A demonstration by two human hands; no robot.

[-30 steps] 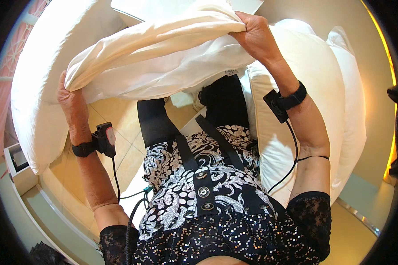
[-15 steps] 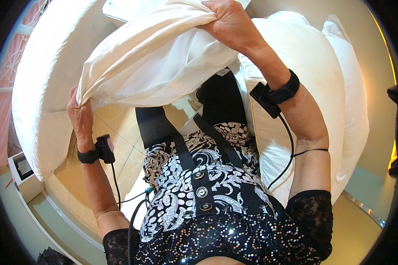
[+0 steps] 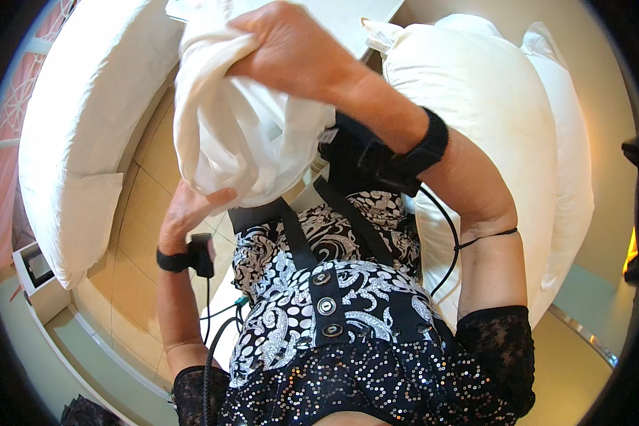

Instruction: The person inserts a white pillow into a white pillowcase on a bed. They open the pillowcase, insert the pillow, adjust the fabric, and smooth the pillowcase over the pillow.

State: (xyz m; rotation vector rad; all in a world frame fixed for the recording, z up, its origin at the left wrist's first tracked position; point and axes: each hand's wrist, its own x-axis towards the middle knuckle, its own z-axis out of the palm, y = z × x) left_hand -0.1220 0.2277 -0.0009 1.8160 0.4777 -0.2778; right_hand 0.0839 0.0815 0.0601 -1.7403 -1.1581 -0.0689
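A white pillowcase (image 3: 220,135) hangs bunched in loose folds between my two hands. My right hand (image 3: 287,53) is closed on its upper part, fingers wrapped over the gathered fabric. My left hand (image 3: 192,213) holds its lower left edge, thumb stretched along the cloth; the other fingers are partly hidden behind it. A small label shows at the fabric's right edge. Each wrist wears a black strap with a small box and a cable.
Plump white pillows (image 3: 476,121) are piled on the right. A long white cushioned piece of bedding (image 3: 85,135) curves along the left, above the tiled floor (image 3: 145,234). A pale tabletop (image 3: 348,18) is at the far side. A white box (image 3: 39,280) stands at the lower left.
My hands have come closer together; the right moved left and the left moved right and down. The pillowcase, stretched wide before, is now gathered in folds.
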